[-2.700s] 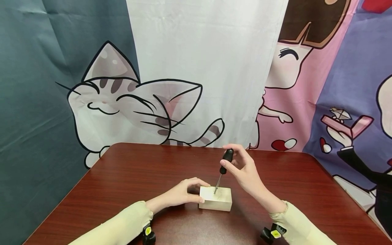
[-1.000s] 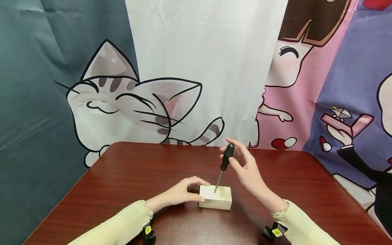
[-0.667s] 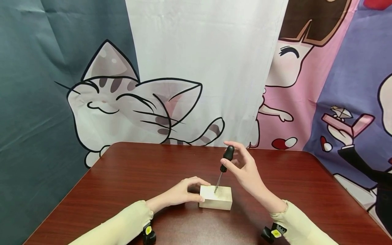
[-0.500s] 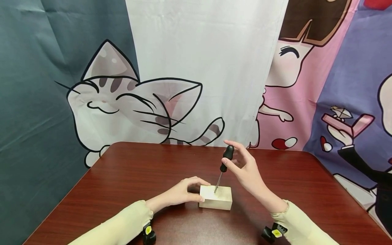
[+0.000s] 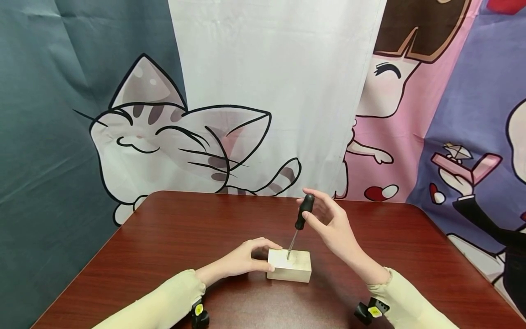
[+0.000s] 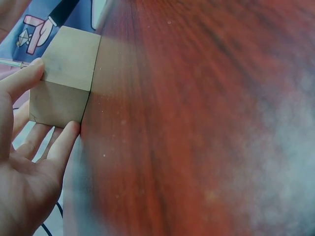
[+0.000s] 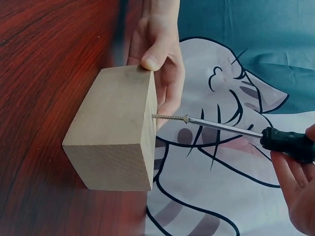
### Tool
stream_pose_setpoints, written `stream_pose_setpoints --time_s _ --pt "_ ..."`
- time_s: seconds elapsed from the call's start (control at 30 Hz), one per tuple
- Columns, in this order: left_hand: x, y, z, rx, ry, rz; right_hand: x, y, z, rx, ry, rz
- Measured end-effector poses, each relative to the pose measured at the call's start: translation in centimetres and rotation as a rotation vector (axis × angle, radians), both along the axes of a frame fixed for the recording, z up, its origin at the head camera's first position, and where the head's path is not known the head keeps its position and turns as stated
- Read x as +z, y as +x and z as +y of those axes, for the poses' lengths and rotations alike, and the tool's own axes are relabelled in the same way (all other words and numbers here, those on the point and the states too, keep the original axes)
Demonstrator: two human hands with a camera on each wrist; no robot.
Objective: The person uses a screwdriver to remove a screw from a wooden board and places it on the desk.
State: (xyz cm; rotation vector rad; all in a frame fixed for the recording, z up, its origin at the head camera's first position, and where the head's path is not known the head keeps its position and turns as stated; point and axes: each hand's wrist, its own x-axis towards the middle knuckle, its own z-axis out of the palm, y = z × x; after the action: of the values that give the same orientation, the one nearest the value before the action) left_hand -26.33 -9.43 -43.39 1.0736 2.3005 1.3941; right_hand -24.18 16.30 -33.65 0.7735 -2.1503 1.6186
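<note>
A pale wooden block (image 5: 289,270) lies on the table, its left end gripped by my left hand (image 5: 244,259) with the thumb at the near side and fingers at the far side. In the right wrist view a screw (image 7: 170,117) stands partly sunk in the block's top face, much of its thread exposed. The tip of a screwdriver (image 5: 305,211) with a black handle meets the screw's head. My right hand (image 5: 334,224) pinches that handle between thumb and fingers, and the tool leans slightly to the right. The left wrist view shows the block's near side and end.
The reddish-brown wooden table (image 5: 197,219) extends around both hands, with its far edge beyond the block. Behind it hangs a printed cloth (image 5: 279,68) with cartoon figures. A black device (image 5: 200,315) is strapped at each wrist.
My right hand's thumb and fingers shift back and forth around the screwdriver handle; just now the hand has rolled slightly rightward. The block and my left hand stay in place.
</note>
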Motion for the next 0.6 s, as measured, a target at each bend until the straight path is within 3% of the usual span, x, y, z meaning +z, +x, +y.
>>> stream_pose_setpoints --time_s 0.6 --pt "0.05 -0.02 -0.05 0.000 -0.012 0.002 0.14 0.02 0.62 -0.036 0.000 0.015"
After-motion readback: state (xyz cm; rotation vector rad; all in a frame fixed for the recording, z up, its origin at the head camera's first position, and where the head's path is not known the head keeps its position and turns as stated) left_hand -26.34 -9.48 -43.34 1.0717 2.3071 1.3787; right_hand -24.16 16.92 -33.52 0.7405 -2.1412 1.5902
